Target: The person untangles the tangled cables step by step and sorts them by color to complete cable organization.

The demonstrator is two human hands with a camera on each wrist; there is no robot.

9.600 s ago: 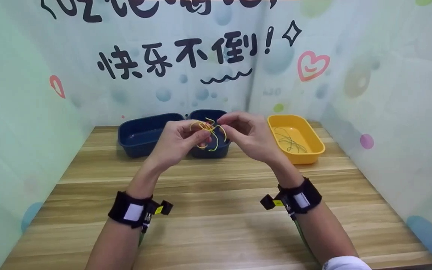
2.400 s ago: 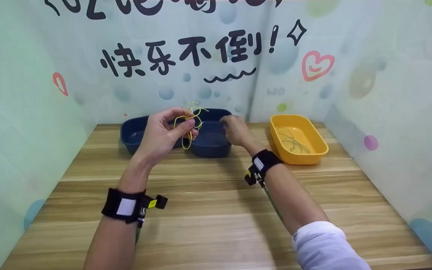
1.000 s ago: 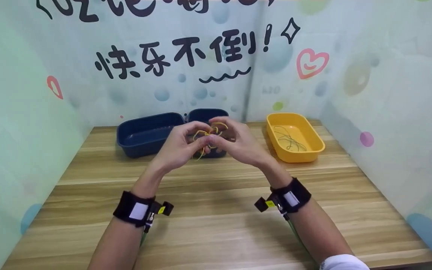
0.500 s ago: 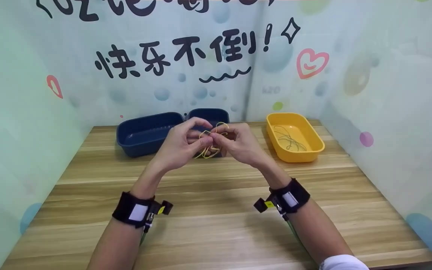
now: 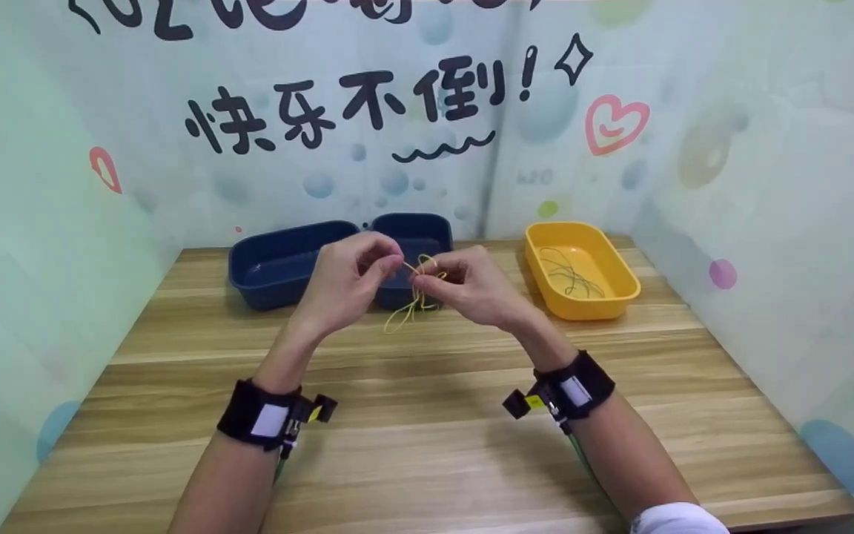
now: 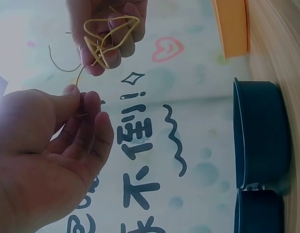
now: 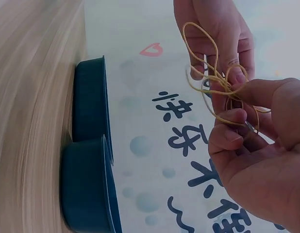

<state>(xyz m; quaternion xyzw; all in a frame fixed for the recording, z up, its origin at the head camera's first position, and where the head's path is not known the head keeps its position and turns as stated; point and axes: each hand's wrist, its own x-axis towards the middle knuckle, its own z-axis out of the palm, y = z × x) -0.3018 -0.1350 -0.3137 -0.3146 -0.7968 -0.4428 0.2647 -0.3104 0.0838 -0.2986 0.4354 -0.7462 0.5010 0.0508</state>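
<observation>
A tangle of thin yellow string (image 7: pixel 227 87) hangs between the two hands, above the middle blue bin in the head view. My right hand (image 5: pixel 482 285) pinches the knotted middle between thumb and fingers, and loose loops dangle below. To its left, my left hand (image 5: pixel 345 282) pinches one strand between thumb and forefinger, and a short length stretches between the hands. In the left wrist view the left hand (image 6: pixel 48 141) holds that strand below the bunched loops. Part of the knot is hidden behind the right fingers.
Two dark blue bins, the left (image 5: pixel 245 285) and the middle one (image 5: pixel 442 226), stand at the back of the wooden table (image 5: pixel 412 415). A yellow bin (image 5: pixel 623 297) at the right holds several thin greenish strings (image 5: pixel 571 278). Printed curtains close the back and sides.
The right hand has come back from the middle bin's rim to the tangle, which the left hand held before. In the last half second the left hand has drawn leftward with one strand.
</observation>
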